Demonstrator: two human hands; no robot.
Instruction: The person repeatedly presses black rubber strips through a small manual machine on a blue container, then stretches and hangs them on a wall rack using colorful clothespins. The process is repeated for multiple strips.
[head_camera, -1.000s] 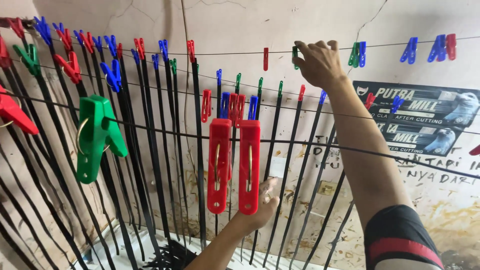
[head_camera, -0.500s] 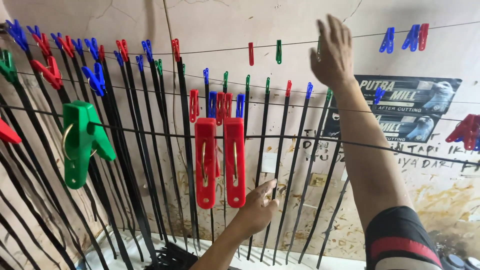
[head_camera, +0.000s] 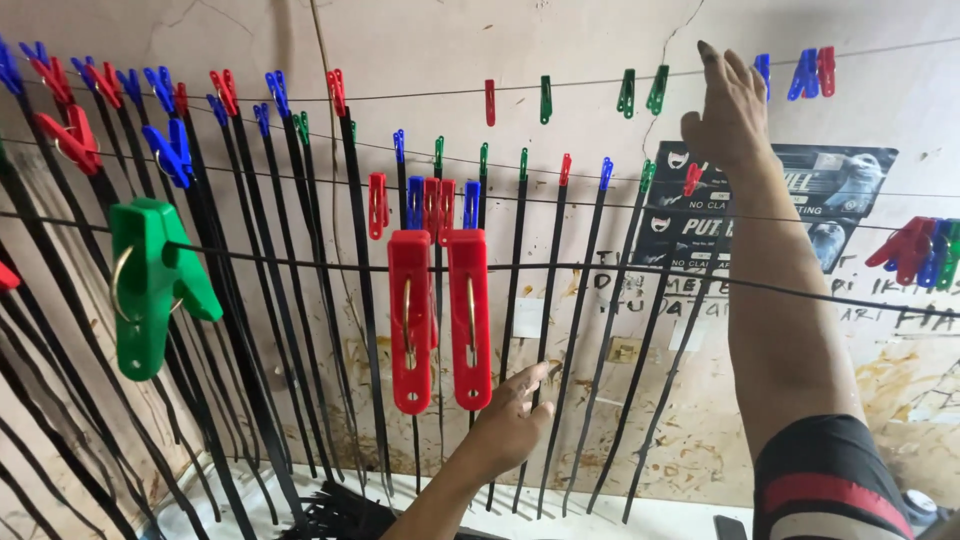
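We lift our right hand (head_camera: 730, 110), fingers loose and empty, toward the upper wire's blue plastic clothespin (head_camera: 764, 72) — our left hand (head_camera: 510, 425), open, steadies a hanging black rubber strip (head_camera: 545, 370).

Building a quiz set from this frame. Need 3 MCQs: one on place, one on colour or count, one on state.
1. Where is the right hand?
A. raised at the top line, among the small pegs
B. down in the white tub
C. on the green clothespin

2. What colour are the two large clothespins hanging side by side at centre?
A. blue
B. red
C. yellow

3. How is the left hand?
A. closed in a fist around a peg
B. fingers out, at a hanging black strip
C. resting flat on the wall poster

Answers: 1 A, the arm reaches up to the top line; 2 B, both are red; 3 B, the fingers point up beside the strips and hold no peg.
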